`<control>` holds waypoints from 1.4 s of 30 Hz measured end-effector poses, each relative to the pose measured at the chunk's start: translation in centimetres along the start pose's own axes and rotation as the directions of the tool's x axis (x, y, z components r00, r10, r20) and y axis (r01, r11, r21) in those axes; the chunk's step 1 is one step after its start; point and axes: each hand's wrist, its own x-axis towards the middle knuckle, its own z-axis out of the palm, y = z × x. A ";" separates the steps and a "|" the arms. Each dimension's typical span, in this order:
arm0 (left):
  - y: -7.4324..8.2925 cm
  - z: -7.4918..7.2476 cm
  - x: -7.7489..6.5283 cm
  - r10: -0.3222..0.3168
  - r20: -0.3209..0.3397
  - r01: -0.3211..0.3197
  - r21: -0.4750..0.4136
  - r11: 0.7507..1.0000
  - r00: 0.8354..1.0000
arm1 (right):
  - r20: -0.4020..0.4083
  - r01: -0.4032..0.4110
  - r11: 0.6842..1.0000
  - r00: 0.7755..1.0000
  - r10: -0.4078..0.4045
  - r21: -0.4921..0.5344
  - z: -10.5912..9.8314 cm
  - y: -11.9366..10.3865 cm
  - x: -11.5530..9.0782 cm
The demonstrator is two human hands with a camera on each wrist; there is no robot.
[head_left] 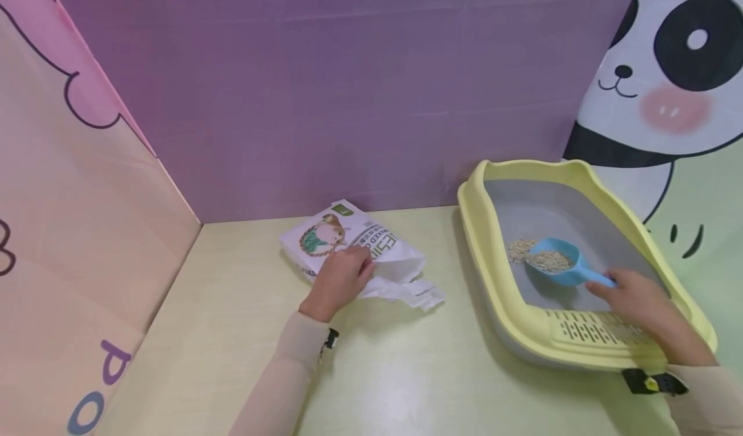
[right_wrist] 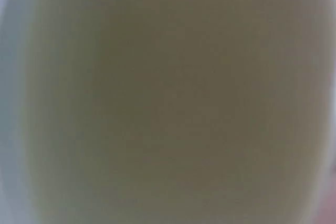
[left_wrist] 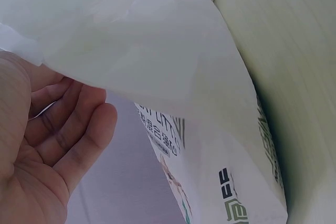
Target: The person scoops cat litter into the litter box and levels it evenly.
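A white printed cat litter bag lies on the table, its torn mouth towards the right front. My left hand pinches the bag's open edge; in the left wrist view the fingers curl under the raised white flap. My right hand grips the handle of a blue scoop, which holds pale litter pellets. The scoop is low inside a litter box with a yellow rim and a grey floor. More pellets lie on that floor, left of the scoop. A blurred yellowish-brown surface fills the right wrist view.
The pale wooden table extends in front of and left of the bag. A purple backdrop stands behind, with printed panels at both sides. Near my right forearm, the box's front rim has a slotted step.
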 end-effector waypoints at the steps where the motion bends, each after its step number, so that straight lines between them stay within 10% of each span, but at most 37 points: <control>1: 0.0 0.0 0.0 0.001 -0.002 -0.001 0.001 1.000 1.000 | -0.002 -0.002 1.000 1.000 0.002 -0.001 0.0 0.1 0.0; 42: -0.1 0.1 -0.2 -0.001 -0.007 0.001 -0.018 1.000 1.000 | -0.062 -0.027 0.992 0.998 0.020 -0.125 -1.1 2.2 -0.8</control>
